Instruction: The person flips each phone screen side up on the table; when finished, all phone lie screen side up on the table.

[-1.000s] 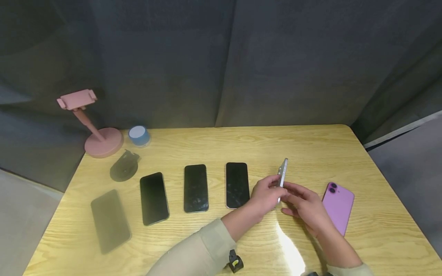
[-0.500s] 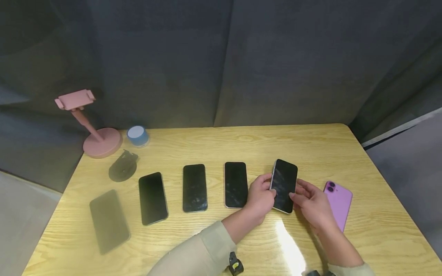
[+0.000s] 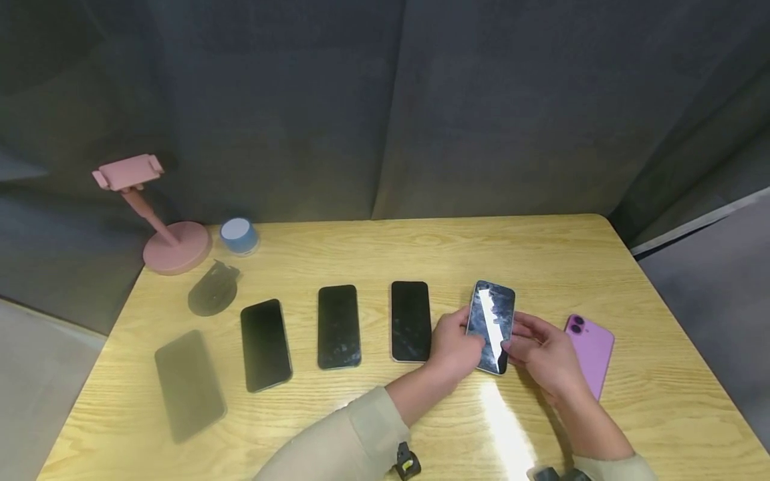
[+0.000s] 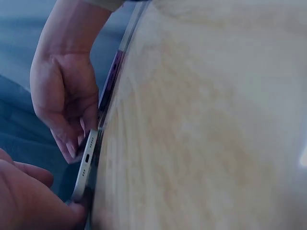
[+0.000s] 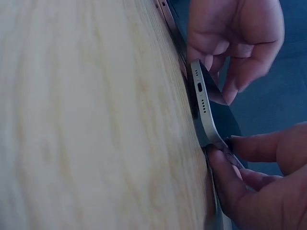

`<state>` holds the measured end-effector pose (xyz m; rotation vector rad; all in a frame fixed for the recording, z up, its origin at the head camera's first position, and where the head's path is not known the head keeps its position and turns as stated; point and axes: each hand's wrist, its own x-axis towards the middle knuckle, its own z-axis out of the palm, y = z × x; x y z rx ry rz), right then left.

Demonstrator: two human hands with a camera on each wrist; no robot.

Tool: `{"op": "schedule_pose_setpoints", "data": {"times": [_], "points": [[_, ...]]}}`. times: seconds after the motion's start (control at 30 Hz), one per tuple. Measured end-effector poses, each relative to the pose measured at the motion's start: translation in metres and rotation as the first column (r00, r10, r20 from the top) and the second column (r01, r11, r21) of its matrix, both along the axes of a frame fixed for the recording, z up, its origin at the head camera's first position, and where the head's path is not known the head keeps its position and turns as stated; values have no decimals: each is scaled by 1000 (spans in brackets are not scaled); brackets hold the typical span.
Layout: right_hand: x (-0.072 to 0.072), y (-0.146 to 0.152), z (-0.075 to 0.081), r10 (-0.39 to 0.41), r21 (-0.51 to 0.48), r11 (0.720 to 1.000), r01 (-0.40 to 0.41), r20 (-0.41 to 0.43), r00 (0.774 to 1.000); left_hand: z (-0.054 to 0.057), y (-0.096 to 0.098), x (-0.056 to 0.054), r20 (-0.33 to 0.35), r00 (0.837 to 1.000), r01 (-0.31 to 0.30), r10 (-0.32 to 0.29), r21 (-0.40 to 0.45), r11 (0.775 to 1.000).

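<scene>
A smartphone (image 3: 484, 321) faces screen up between my two hands, with a bright streak of light reflected on its glass. My left hand (image 3: 452, 346) grips its left edge, thumb over the screen's side. At the opposite edge, my right hand (image 3: 546, 355) pinches it between thumb and fingers. Both wrist views show the phone's light bottom edge (image 4: 86, 160) with the charging port, tilted close to the tabletop. Whether it touches the wood I cannot tell. Just right of my right hand lies a pink-purple phone (image 3: 592, 354), back up.
Left of my hands, several dark-screened phones lie in a row, including a near one (image 3: 411, 321), a middle one (image 3: 339, 327) and a hazy grey one (image 3: 190, 386). A pink phone stand (image 3: 177, 248), a small blue speaker-like cylinder (image 3: 239, 236) and a dark round-based object (image 3: 213, 288) occupy the back left.
The held phone was edge-on a second ago; it has turned screen up and lowered toward the table. My right hand has shifted to its right edge.
</scene>
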<state>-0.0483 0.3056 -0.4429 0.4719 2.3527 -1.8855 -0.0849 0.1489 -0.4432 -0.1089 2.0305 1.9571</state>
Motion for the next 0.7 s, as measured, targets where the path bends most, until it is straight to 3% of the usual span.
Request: {"op": "schedule_pose_setpoints", "data": {"times": [0.2,0.53,0.7], "points": [[-2,1,1,4,69,998,-4,9,1000,11,-2,9,-29,998,48,-54,-164,985],[-7,1,0,26,187,982,-35,51,998,12,-3,14,-6,996,85,-88,-198,976],[-10,0,1,54,222,973,-71,80,995,12,-5,17,-26,978,192,-205,-260,947]]}}
